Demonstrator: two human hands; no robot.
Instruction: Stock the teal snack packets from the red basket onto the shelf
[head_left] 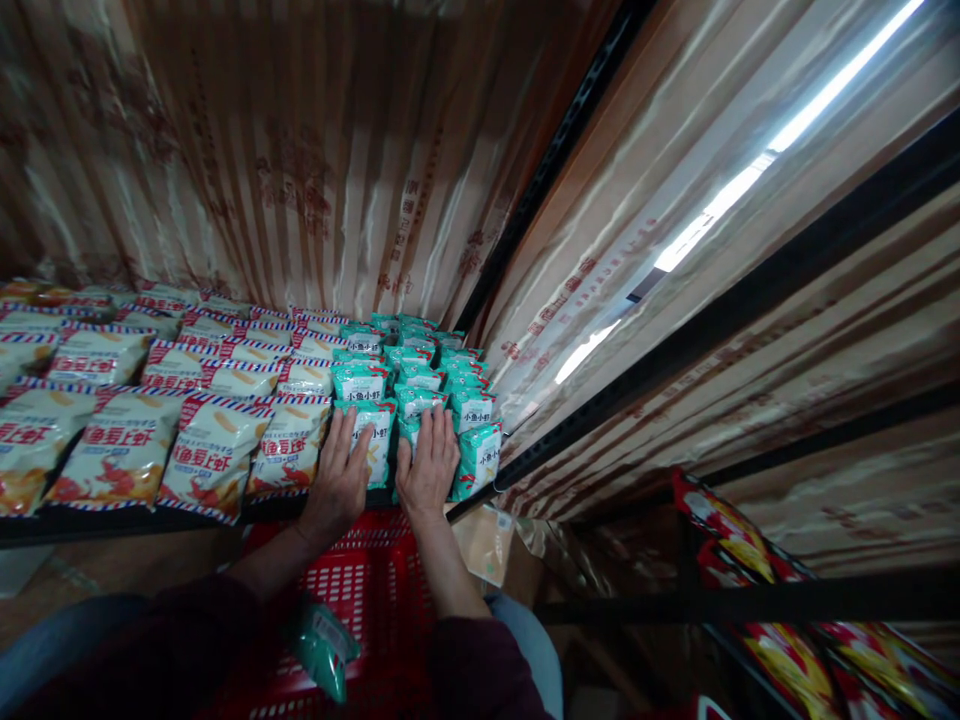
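Observation:
My left hand (343,480) rests with stretched fingers between a white snack bag (286,445) and the front green snack packet (381,435), touching that packet's face. Beside it, my right hand (429,468) lies flat, fingers extended, against the front of the middle column of green packets (420,380). Another green packet (480,458) stands just right of that hand, at the shelf's end. The green packets stand upright in three columns, several deep. My palms hide parts of the front ones.
Rows of white snack bags (124,445) fill the shelf to the left. Below sits a red basket (371,575) with one green packet (326,645) inside. Brown printed sheeting (300,150) hangs behind; a black shelf post (555,160) slants right. Red-yellow packages (787,660) lie lower right.

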